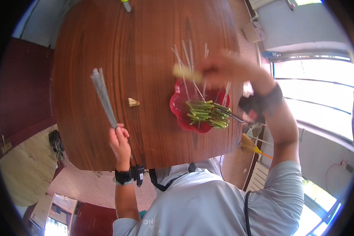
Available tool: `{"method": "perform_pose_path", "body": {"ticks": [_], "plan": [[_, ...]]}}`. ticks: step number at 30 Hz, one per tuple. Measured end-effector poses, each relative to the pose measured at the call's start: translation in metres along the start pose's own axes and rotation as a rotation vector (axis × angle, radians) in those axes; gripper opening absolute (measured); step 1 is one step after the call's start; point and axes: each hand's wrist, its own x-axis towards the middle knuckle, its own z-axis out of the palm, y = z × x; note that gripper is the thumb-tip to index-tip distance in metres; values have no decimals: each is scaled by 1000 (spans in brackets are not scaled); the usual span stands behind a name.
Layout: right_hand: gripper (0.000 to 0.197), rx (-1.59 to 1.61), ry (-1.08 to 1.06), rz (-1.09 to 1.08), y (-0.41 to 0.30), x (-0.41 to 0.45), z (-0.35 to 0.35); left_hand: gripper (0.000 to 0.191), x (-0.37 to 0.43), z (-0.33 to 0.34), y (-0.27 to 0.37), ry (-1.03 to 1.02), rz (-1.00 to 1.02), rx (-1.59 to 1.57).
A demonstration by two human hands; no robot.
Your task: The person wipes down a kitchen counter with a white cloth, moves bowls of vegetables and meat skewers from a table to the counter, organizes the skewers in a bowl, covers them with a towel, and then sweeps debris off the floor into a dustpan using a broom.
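Observation:
My left hand (119,141) grips a bundle of thin metal skewers (103,94) by one end, and they fan slightly toward the far side of the table. Blurred by motion, my right hand (221,69) is above the far edge of a red flower-shaped plate (177,103). In its fingers is a pale yellow block (187,73), too blurred to name. Cut green stems (208,113), which look like garlic scapes, lie in rows on the plate. Several skewers (189,53) run out from them past the plate's far rim, partly behind my right hand.
A small pale wedge-shaped piece (133,102) lies on the wooden table (147,59) between my hands. Near the far edge is a tool (126,5) with a yellow-green part, cut off by the frame. A broom (249,144) stands right of the table.

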Motion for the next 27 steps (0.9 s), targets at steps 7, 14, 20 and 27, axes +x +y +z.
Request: {"method": "perform_pose_path", "body": {"ticks": [7, 14, 20, 27], "plan": [[21, 240, -151, -165, -13, -79, 107, 19, -52, 50, 94, -415, 412, 447], [26, 572, 496, 403, 116, -109, 81, 16, -85, 47, 55, -335, -12, 131], [28, 722, 447, 338, 159, -70, 138, 12, -77, 23, 59, -273, -35, 72], [30, 528, 741, 226, 162, -77, 185, 11, -70, 27, 74, -259, -5, 79]]}}
